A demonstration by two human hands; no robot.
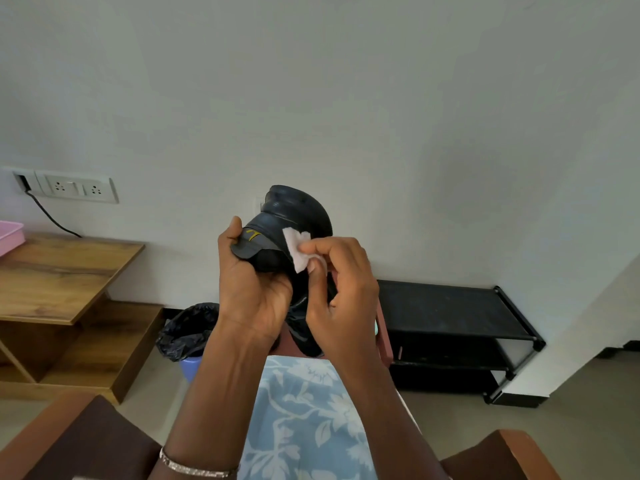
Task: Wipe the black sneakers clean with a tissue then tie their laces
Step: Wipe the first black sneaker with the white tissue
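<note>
I hold one black sneaker (pixel 294 213) up in front of me, sole end tilted toward the wall. My left hand (pixel 252 289) grips it from below, thumb over the tongue with its yellow mark. My right hand (pixel 343 289) pinches a small white tissue (pixel 296 249) and presses it against the sneaker's side. A second black sneaker (pixel 304 327) lies lower down between my hands, mostly hidden by them. Laces are not visible.
A black shoe rack (pixel 450 306) stands against the wall at right. A blue bin lined with a black bag (pixel 187 330) sits at left of my arms, beside a wooden table (pixel 62 271) carrying a pink tray (pixel 10 235). Brown armrests (pixel 502 455) flank my lap.
</note>
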